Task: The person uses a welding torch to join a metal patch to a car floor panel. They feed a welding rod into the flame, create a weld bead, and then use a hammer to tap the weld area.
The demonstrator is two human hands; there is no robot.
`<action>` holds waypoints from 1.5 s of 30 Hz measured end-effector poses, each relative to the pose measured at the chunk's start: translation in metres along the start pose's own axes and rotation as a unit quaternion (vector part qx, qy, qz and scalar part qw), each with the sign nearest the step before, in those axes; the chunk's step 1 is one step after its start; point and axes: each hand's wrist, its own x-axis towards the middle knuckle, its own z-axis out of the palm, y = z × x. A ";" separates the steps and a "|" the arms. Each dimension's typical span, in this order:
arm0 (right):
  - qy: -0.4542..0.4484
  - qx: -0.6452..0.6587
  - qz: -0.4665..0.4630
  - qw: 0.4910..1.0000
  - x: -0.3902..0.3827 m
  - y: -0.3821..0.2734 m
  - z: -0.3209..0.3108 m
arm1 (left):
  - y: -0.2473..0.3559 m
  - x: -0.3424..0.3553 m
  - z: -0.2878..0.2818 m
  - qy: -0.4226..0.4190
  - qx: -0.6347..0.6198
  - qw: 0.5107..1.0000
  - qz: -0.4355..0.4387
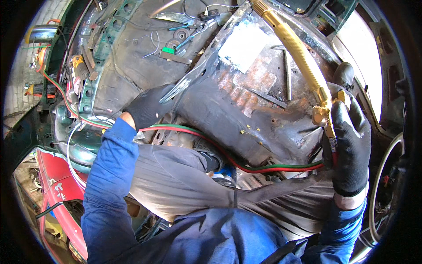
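My right hand, in a black glove, is wrapped round the valve end of a long brass torch, which points up toward the top centre. Red and green hoses run from its base across my lap, passing by my left wrist. My left hand, also gloved, lies low on the dark metal floor pan at the centre left, beside a pale metal edge. Its fingertips are hard to make out, so I cannot tell if it grips anything.
I sit inside a stripped car body. A pale sheet, a metal bar and scattered small tools lie on it. A yellow-black power tool sits at the left, a red panel lower left, a pale cable loop at right.
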 end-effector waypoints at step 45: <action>0.132 -0.071 0.207 0.967 0.042 0.060 -0.062 | 0.022 0.228 0.099 0.073 0.071 0.967 0.233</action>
